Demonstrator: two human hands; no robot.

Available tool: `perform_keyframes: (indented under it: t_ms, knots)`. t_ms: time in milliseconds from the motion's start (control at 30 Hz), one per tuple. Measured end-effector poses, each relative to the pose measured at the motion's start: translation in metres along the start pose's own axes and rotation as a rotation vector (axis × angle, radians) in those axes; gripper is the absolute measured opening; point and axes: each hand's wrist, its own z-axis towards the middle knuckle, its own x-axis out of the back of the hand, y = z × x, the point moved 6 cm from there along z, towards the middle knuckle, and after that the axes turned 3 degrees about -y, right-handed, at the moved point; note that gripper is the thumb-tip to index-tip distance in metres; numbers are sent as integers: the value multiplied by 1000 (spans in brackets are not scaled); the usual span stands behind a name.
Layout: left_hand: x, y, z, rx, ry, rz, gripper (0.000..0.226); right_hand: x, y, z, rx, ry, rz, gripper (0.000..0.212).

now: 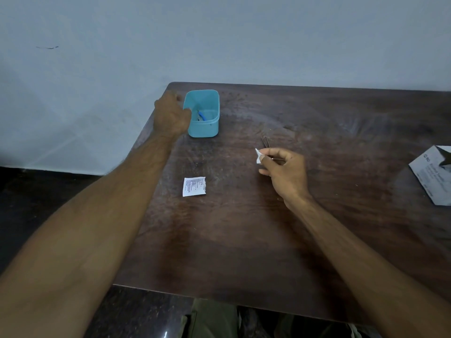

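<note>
Left hand (170, 115) at tub (205, 128), fingers hidden, right hand (285, 172) pinching tweezers (265, 142)

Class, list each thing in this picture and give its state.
Tub: upright, lidless, left hand gripping its rim.
Tweezers: pinched in right hand.
Pad: held at right fingertips.
Sachet: lying flat on table.
Box: open, at right.

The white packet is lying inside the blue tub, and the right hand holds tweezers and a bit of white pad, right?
Not quite. In the head view the white packet lies flat on the table, outside the blue tub and nearer the person. The right hand does hold tweezers and a bit of white pad.
</note>
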Motion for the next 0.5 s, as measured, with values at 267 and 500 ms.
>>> perform_keyframes:
  t_ms: [267,500]
  knots:
    - [-3,-1,-3,95,-102,29,22,4,1,-1,-4,0,0,14]
    - [-4,-2,-10,151,-74,47,19,7,2,-1,-8,5,-9,11]
